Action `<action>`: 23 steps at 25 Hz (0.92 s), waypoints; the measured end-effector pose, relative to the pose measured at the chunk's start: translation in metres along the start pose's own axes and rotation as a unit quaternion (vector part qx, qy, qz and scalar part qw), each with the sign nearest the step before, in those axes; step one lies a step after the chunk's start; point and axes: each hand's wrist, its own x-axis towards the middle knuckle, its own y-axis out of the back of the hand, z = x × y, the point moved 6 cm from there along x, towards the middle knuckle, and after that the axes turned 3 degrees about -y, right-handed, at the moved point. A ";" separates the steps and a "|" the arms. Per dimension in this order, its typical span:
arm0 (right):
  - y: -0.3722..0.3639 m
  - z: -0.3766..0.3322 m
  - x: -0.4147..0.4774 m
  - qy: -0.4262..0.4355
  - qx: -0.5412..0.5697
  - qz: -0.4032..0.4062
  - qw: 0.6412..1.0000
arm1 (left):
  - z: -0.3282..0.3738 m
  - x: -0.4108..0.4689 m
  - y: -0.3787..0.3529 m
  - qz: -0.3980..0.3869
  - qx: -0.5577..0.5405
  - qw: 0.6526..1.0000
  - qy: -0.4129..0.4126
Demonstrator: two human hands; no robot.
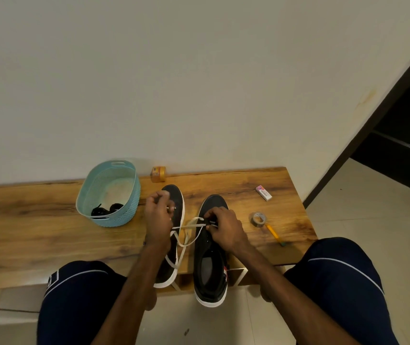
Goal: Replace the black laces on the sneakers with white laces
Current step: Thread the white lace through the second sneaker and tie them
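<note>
On your desk [37, 220], the basket [129, 207] stands left of the left sneaker [174, 197], a box [158, 174] behind it, the right sneaker [215, 201] and tape roll [257, 223] right of it.

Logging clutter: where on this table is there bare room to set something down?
Bare wood left of the basket and between the right sneaker and the eraser box. Crowded mid-table, where left hand and right hand work the white lace.

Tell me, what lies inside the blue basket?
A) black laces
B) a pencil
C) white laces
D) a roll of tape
A: black laces lie bundled at the bottom of the basket, while the tape sits on the table to the right of the sneakers.
</note>
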 end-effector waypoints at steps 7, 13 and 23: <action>0.002 0.001 -0.007 -0.012 -0.020 0.032 0.999 | -0.048 -0.029 -0.044 -0.164 0.612 0.760 -0.145; -0.001 0.004 -0.008 -0.010 -0.026 0.028 0.999 | -0.037 -0.023 -0.040 -0.111 0.457 0.875 -0.111; -0.001 0.006 -0.006 -0.021 -0.021 0.046 0.998 | 0.015 -0.006 -0.007 -0.087 0.216 0.971 -0.048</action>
